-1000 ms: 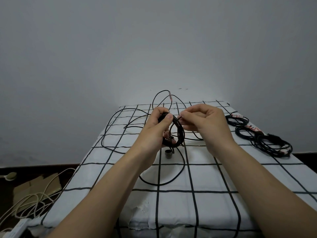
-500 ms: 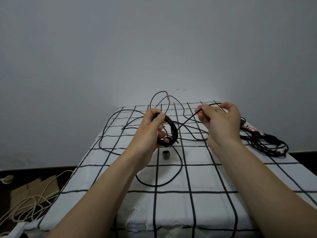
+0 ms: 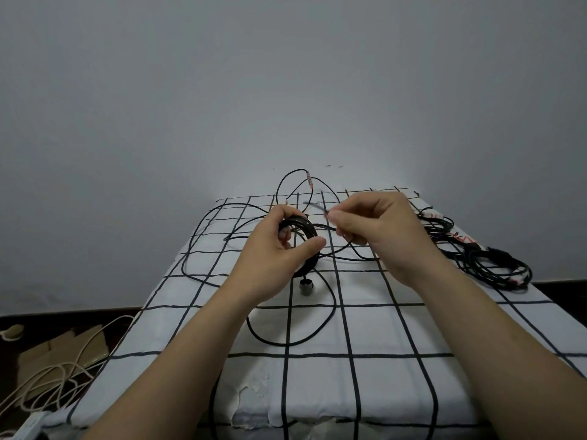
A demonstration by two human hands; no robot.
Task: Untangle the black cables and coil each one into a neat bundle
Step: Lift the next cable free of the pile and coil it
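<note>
Down on the dark floor at my far left lie flat pieces of brown cardboard [image 3: 63, 347], with a tangle of cream-coloured cords [image 3: 47, 376] running over them. Next comes the table under its white cloth with a black grid [image 3: 381, 328]. Across the cloth's left half the loose black cable [image 3: 185, 258] sprawls in wide open loops. One loop curves round in front of my wrists, and another rises at the far edge, where a pale tagged end [image 3: 308, 182] sticks up. My left hand [image 3: 270, 255] is raised above the middle of the cloth and grips a small coil of thin black cable [image 3: 301, 222]: the fingers curl over the top of the ring and the thumb presses across its front. A short silver metal plug [image 3: 305, 285] hangs below the bottom of that coil. Just to the right, my right hand [image 3: 387, 233] hovers at the same height with its fingers curled. Its thumb and forefinger pinch a strand of the loose black cable that runs leftward toward the coil; the strand is blurred near my fingertips. Behind and to the right of that hand, near the cloth's right edge, wound bundles of black cable [image 3: 495, 265] with white-and-red labels rest on the cloth, well apart from the coil I hold.
</note>
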